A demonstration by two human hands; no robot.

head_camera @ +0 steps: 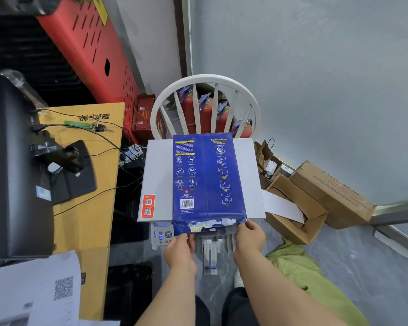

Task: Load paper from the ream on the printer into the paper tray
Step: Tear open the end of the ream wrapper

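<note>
A blue-wrapped paper ream lies flat on the white printer, its near end torn open and hanging over the printer's front. My left hand pinches the torn wrapper flap at the near left corner. At the near right corner my right hand grips the torn end too. Below and between my hands the grey paper tray sticks out of the printer's front. Whether sheets lie in it cannot be told.
The printer's control panel sits left of my left hand. A white chair and red fire extinguishers stand behind the printer. Open cardboard boxes lie right, a yellow desk with cables left, and green cloth near right.
</note>
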